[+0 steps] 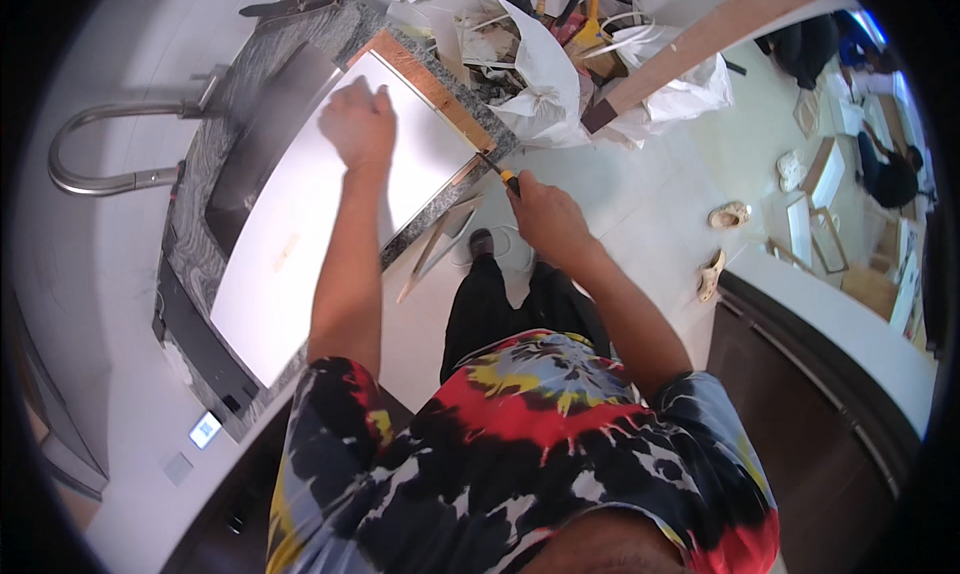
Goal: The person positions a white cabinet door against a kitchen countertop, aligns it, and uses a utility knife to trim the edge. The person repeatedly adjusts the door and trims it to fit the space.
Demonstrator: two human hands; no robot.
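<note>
A long white board [290, 224] lies across the stone-patterned countertop [195, 209] and partly covers the sink [228, 199]. My left hand [360, 124] rests on it, fingers curled under like a loose fist, with nothing visible in them. My right hand [548, 214] grips a slim hand tool [510, 181] with a yellow-and-black handle and a thin dark shaft; its exact kind is unclear. The shaft's tip meets the board's near right corner. There, a brown wooden strip [430, 84] runs along the board's end.
A curved metal faucet [120, 181] stands left of the sink. White sacks [545, 84] of debris and tools sit beyond the counter, beside a slanting wooden post [690, 54]. Cream clogs [730, 214] lie on the floor at right. Other people work at far right near wooden frames [825, 174].
</note>
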